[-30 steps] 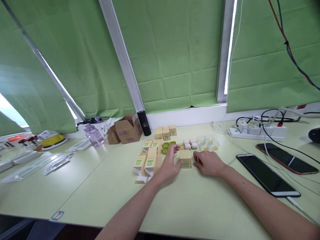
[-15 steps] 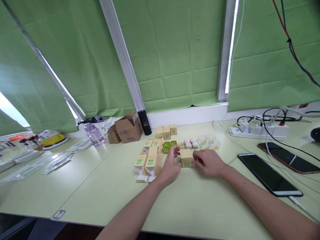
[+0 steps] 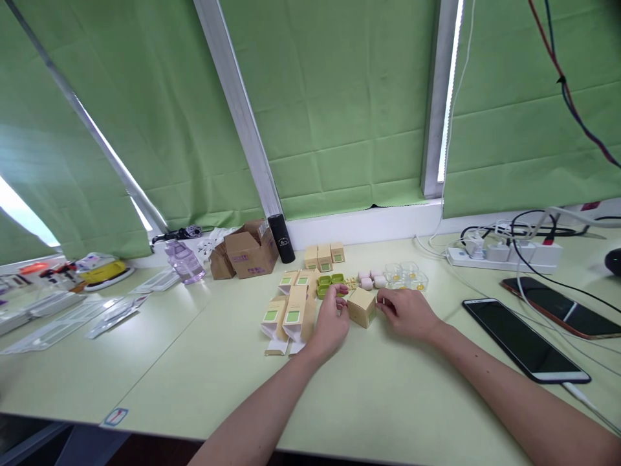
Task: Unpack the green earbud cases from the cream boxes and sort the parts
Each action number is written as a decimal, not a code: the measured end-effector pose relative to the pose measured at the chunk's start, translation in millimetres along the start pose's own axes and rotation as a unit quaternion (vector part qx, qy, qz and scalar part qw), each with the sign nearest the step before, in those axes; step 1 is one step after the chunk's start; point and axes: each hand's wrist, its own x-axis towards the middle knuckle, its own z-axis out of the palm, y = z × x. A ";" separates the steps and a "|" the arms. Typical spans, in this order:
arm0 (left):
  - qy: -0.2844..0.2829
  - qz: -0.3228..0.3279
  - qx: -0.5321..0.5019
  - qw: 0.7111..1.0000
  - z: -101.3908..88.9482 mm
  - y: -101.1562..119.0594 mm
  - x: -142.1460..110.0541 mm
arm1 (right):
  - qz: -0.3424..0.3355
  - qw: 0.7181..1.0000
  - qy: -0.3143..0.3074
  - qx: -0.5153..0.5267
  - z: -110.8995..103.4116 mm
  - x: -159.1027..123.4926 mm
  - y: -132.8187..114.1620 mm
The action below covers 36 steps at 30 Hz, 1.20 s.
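A small tan cardboard box (image 3: 361,307) stands on the table between my two hands, turned cornerwise. My left hand (image 3: 332,318) is curved beside its left side with the fingers apart; whether they touch it I cannot tell. On the other side, the fingers of my right hand (image 3: 406,312) are pinched together at the box's right corner. Left of my hands lie several tan boxes with green labels (image 3: 294,316), their white end flaps open. Just beyond are green square cups (image 3: 330,282), small yellowish pieces (image 3: 350,283), pale pink blocks (image 3: 371,279) and clear cups with yellow centres (image 3: 406,275).
Three small tan boxes (image 3: 325,256) stand farther back. Behind them are a black cylinder (image 3: 281,238), an open brown carton (image 3: 251,251) and a purple clear bottle (image 3: 185,262). Phones (image 3: 521,336) and a power strip (image 3: 504,257) with trailing cables lie on the right.
The small box has been turned, so its green-labelled side now faces right and a corner points toward me. Both hands have stayed close to it.
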 end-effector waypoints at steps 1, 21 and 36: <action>0.003 0.000 0.002 1.000 0.0 -1.5 0.4 | 0.001 1.000 0.001 0.006 0.0 -0.2 -0.3; -0.036 0.019 -0.007 0.999 -2.5 -3.6 1.1 | 0.025 1.000 0.006 -0.016 4.0 0.4 -2.0; -0.049 -0.023 0.011 0.998 0.1 4.6 -2.8 | 0.059 0.996 0.053 -0.042 5.8 0.2 -3.5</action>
